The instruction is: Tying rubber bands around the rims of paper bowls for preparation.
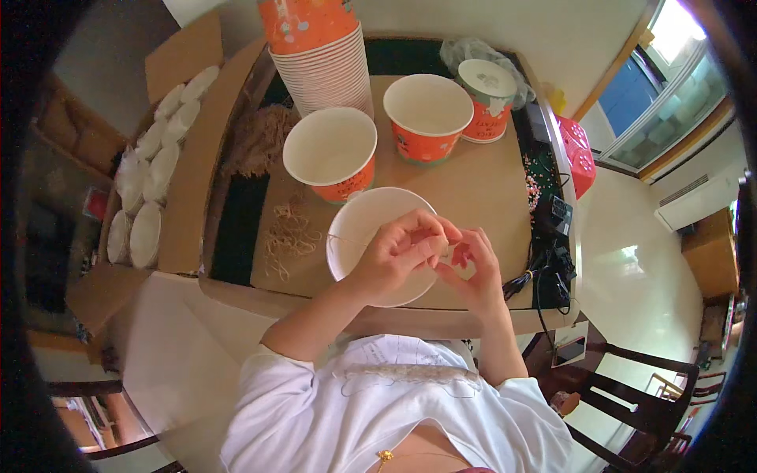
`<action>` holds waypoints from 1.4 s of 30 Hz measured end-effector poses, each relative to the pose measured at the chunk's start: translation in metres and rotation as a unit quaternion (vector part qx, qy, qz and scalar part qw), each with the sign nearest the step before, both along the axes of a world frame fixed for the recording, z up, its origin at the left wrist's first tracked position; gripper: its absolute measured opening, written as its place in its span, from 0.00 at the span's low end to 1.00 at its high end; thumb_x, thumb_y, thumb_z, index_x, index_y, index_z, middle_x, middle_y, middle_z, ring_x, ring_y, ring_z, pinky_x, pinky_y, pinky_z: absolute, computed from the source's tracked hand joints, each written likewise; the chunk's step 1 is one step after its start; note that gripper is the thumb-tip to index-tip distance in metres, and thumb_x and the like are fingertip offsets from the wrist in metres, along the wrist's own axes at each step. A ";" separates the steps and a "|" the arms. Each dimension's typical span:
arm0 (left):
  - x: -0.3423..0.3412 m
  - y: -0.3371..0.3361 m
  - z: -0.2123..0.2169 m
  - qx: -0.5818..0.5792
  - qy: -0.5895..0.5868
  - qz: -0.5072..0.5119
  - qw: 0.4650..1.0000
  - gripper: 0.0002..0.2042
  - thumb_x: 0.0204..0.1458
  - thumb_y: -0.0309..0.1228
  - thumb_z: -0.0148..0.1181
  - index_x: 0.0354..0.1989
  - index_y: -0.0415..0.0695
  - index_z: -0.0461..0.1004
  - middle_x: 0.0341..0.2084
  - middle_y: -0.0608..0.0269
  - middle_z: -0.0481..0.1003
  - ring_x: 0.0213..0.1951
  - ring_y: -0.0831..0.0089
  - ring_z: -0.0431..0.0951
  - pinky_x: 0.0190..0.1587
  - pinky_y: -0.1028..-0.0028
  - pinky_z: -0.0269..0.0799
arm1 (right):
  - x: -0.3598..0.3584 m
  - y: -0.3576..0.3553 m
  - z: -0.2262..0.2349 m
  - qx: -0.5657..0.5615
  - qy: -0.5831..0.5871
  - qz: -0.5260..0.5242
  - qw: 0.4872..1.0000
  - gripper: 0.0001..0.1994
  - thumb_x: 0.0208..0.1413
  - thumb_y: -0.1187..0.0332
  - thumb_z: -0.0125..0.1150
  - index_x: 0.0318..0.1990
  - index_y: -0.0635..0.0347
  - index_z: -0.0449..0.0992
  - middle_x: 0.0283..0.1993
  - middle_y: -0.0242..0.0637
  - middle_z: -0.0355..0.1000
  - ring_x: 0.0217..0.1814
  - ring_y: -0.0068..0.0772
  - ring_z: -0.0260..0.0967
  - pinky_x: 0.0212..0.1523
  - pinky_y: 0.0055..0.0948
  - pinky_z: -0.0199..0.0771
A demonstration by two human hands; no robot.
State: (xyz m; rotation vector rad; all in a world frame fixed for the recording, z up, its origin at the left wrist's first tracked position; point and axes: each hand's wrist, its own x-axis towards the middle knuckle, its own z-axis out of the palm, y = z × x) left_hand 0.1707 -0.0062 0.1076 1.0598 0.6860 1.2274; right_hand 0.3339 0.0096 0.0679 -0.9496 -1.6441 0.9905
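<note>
My left hand [406,251] is closed in a pinch over a white paper tub [355,217] at the table's near edge. A thin beige string [345,240] runs out of its fingers to the left across the tub's mouth. Fingertip to fingertip with it, my right hand [477,270] is also pinched closed; whatever lies between its fingers is too small to make out. Left of the tub lies a loose tangle of beige string [290,236]. Two open orange-and-white paper tubs, one nearer [331,150] and one farther [430,106], stand just beyond.
A tall stack of orange tubs [323,67] rises at the back left, beside a brown fibrous bundle [260,140]. An upside-down tub [486,94] stands back right. Black cables and adapters [556,217] line the right edge. A carton of wrapped white tubs [185,205] adjoins the table's left.
</note>
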 end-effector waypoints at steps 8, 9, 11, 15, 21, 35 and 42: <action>-0.007 0.004 -0.008 -0.055 -0.018 0.065 0.996 0.03 0.61 0.30 0.48 0.36 0.46 0.64 0.25 0.64 0.69 0.22 0.83 0.63 0.22 0.84 0.57 | 0.002 0.002 -0.001 0.018 -0.110 0.017 0.994 0.10 0.46 0.77 0.60 0.38 0.59 0.73 0.28 0.33 0.64 0.24 0.23 0.62 0.27 0.22 0.66; -0.007 0.005 -0.011 -0.071 -0.042 0.085 0.993 0.03 0.61 0.30 0.48 0.36 0.47 0.64 0.24 0.65 0.68 0.21 0.83 0.63 0.22 0.84 0.57 | 0.001 0.001 -0.001 0.018 -0.110 0.018 0.994 0.10 0.46 0.77 0.60 0.38 0.59 0.73 0.28 0.33 0.64 0.24 0.23 0.62 0.27 0.22 0.66; -0.007 0.006 -0.013 -0.066 -0.058 0.084 0.993 0.03 0.61 0.30 0.48 0.36 0.47 0.64 0.23 0.65 0.68 0.21 0.83 0.62 0.21 0.83 0.56 | 0.000 0.000 0.002 0.013 -0.109 0.013 0.994 0.10 0.46 0.77 0.60 0.38 0.60 0.73 0.28 0.33 0.64 0.24 0.23 0.63 0.27 0.23 0.67; -0.003 0.005 -0.009 -0.065 -0.093 0.109 0.988 0.04 0.61 0.31 0.48 0.35 0.46 0.63 0.23 0.69 0.67 0.21 0.85 0.61 0.22 0.84 0.56 | 0.000 0.000 0.002 0.010 -0.111 0.013 0.994 0.10 0.46 0.77 0.60 0.38 0.60 0.73 0.28 0.33 0.64 0.25 0.23 0.65 0.28 0.23 0.68; -0.013 0.003 0.007 -0.034 0.071 0.039 0.996 0.04 0.60 0.31 0.50 0.35 0.45 0.67 0.25 0.70 0.68 0.21 0.86 0.62 0.21 0.85 0.57 | 0.000 0.001 -0.001 0.002 -0.146 0.014 0.989 0.07 0.46 0.77 0.60 0.34 0.61 0.72 0.32 0.36 0.67 0.29 0.28 0.67 0.29 0.26 0.69; -0.104 0.017 -0.037 -0.009 0.417 0.108 0.903 0.12 0.57 0.35 0.55 0.38 0.37 0.75 0.28 0.63 0.77 0.29 0.76 0.77 0.34 0.73 0.72 | -0.004 0.018 0.003 0.100 -0.110 -0.081 0.986 0.04 0.48 0.78 0.57 0.32 0.63 0.71 0.38 0.41 0.72 0.34 0.31 0.69 0.36 0.27 0.70; -0.098 0.034 -0.071 -0.185 0.254 0.015 0.949 0.08 0.60 0.33 0.51 0.37 0.41 0.72 0.25 0.71 0.73 0.27 0.85 0.72 0.28 0.79 0.70 | -0.009 0.027 0.006 -0.047 -0.120 -0.066 0.990 0.06 0.54 0.71 0.55 0.30 0.66 0.71 0.19 0.31 0.65 0.21 0.19 0.59 0.24 0.24 0.63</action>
